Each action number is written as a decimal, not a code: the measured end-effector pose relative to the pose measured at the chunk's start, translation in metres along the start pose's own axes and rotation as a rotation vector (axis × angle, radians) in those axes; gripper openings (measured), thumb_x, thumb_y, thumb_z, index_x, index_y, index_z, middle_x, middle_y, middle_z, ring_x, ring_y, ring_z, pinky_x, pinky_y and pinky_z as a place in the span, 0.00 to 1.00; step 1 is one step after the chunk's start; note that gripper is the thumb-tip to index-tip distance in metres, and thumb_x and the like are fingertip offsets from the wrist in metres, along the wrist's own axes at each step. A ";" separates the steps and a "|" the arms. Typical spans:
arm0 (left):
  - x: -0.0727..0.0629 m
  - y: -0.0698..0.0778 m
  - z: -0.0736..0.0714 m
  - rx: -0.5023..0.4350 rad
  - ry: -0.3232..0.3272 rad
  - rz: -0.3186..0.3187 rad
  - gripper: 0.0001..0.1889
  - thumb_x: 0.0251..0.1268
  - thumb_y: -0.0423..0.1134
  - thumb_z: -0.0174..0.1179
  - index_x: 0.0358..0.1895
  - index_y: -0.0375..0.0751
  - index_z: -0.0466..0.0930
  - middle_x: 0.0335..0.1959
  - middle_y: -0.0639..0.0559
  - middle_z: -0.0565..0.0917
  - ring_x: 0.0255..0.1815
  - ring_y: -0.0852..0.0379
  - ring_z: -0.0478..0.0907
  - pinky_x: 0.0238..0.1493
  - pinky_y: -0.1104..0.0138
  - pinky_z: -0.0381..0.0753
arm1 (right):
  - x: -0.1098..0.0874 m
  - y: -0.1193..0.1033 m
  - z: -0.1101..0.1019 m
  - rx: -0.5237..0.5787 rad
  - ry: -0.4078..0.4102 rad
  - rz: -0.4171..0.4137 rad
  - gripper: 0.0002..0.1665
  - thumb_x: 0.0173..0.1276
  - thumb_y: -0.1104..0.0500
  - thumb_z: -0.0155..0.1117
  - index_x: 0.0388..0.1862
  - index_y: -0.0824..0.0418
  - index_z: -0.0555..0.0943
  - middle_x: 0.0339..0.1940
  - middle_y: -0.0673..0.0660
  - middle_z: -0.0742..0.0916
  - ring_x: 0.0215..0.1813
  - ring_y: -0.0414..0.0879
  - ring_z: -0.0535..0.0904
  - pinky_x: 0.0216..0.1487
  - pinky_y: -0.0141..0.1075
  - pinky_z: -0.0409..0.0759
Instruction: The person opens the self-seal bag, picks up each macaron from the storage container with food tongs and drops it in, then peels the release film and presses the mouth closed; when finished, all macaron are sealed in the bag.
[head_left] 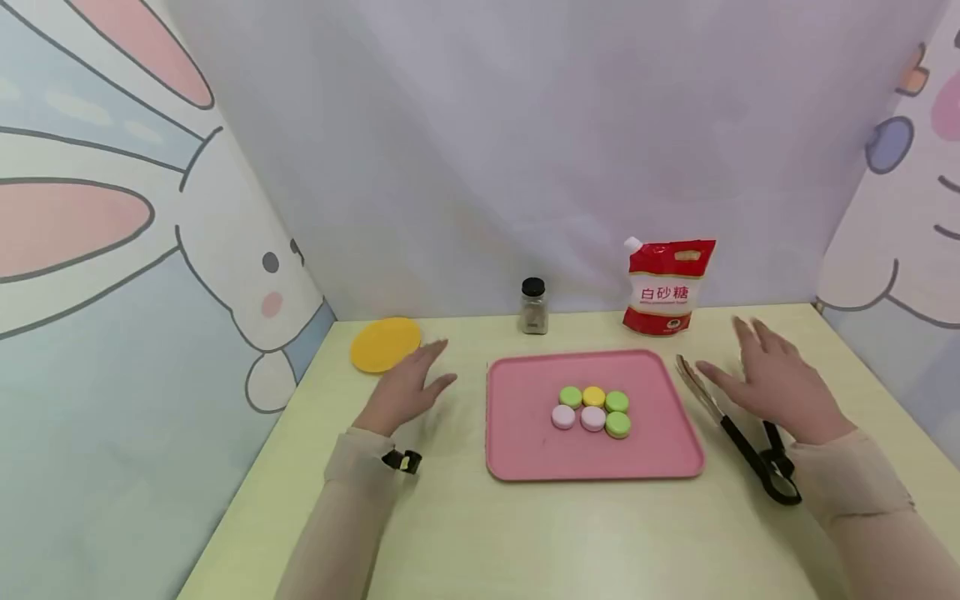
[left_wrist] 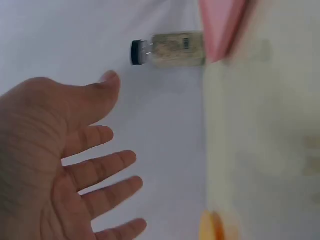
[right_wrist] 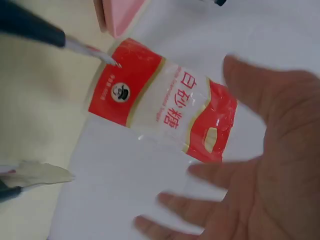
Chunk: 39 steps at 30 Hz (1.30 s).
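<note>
From my remote feed, nearest me come the sleeved forearms, reaching over the pale worktop (head_left: 450, 533). The right hand (head_left: 783, 387) has its fingers straight and spread wide, with nothing in them. The left hand (head_left: 405, 392) is just as wide and also holds nothing.

The relation I judge to matter most is at the right hand: the tongs (head_left: 742, 442) lie right by it, joined end toward me below the wrist, arms spread and running away from me. One arm slants past the left side of the thumb; the other is partly hidden under the hand. So the long axis runs roughly the same way as the forearm, leaning left, and the right hand is far nearer than the left.

Between the two hands sits the pink tray (head_left: 517, 450), and on it six small macarons (head_left: 592, 419), three green, two pale pink and one yellow, a little closer to the right thumb than to the left.

Just beyond the left fingers, to their left, is a yellow disc (head_left: 382, 343). Farther off, a black-capped jar (head_left: 534, 317) stands ahead and right of the left fingers, and a red-and-white bag (head_left: 660, 293) ahead and left of the right ones.
</note>
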<state>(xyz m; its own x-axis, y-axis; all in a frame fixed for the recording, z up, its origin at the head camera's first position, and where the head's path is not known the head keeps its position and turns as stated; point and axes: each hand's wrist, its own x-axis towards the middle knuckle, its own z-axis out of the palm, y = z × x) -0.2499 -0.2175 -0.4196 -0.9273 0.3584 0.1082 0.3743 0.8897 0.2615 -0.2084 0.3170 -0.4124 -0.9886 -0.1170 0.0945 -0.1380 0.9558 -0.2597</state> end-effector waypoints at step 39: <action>0.005 -0.031 0.088 -0.429 0.522 -0.042 0.04 0.57 0.41 0.75 0.32 0.51 0.89 0.30 0.63 0.84 0.33 0.65 0.79 0.35 0.66 0.79 | -0.029 0.050 0.078 0.216 0.159 0.204 0.53 0.64 0.35 0.68 0.69 0.73 0.64 0.53 0.81 0.72 0.50 0.77 0.69 0.33 0.66 0.69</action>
<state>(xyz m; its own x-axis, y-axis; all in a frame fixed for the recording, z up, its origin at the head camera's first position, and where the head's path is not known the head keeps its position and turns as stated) -0.2663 -0.2181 -0.5111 -0.8588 0.0463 0.5103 0.4056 0.6700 0.6218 -0.1909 0.3471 -0.5029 -0.9779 0.1304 0.1636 0.0355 0.8740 -0.4847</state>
